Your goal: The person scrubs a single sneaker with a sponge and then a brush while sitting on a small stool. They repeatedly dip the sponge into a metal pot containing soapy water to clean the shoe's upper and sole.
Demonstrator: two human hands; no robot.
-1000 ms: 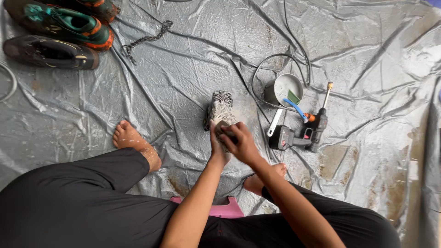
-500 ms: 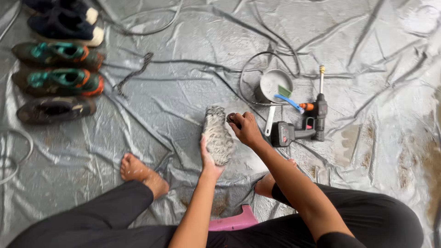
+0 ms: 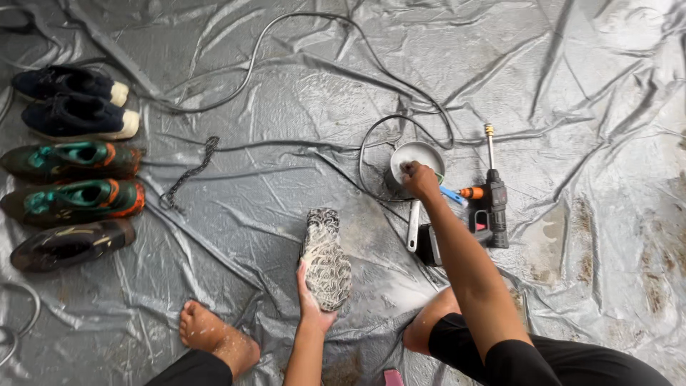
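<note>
Head view: right hand [image 3: 420, 180] dips into the pan [image 3: 414, 156], fingers curled; what they pinch is hidden. Left hand [image 3: 311, 304] clasps the soapy shoe [image 3: 326, 259] at centre. Sprayer [image 3: 493, 207] right, shoe row [image 3: 71, 175] left.

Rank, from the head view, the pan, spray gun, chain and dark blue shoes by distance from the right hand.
1. Pan: under the right hand, which reaches into it.
2. Spray gun: just to its right.
3. Chain: well left, mid-tarp.
4. Dark blue shoes: far left, top of the row.
</note>
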